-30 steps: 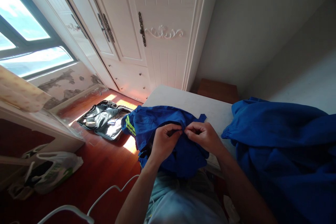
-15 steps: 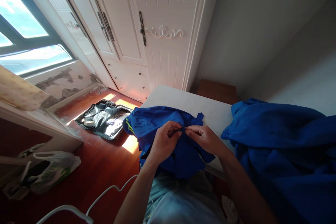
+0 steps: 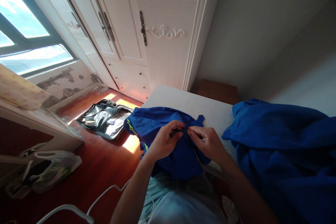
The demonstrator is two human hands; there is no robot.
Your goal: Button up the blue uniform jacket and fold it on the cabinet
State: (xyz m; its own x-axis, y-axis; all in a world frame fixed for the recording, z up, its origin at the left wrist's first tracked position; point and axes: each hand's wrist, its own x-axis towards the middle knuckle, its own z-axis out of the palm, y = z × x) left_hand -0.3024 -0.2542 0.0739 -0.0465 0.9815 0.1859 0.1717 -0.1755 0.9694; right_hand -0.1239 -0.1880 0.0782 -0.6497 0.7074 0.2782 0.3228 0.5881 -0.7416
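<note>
A blue garment (image 3: pixel 154 120) with yellow-green stripes at its left side lies over the near edge of a white table (image 3: pixel 183 101) and hangs toward my lap. My left hand (image 3: pixel 168 140) pinches its cloth between thumb and fingers. Close beside it, on the right, my right hand (image 3: pixel 206 140) pinches the same garment, fingertips almost touching the left ones. The small part between the fingertips is hidden. Another blue garment (image 3: pixel 278 126) is heaped to the right of my right hand.
An open suitcase (image 3: pixel 105 119) with items in it lies on the red floor. A plastic bag (image 3: pixel 56 169) and a white cable (image 3: pixel 105 192) are at lower left. Behind the table stand a white wardrobe (image 3: pixel 168 56) and a brown wooden box (image 3: pixel 217 91).
Both hands have shifted slightly right with the pinched cloth. The fingers of my right hand are more curled, and the garment's lower right edge has moved a little.
</note>
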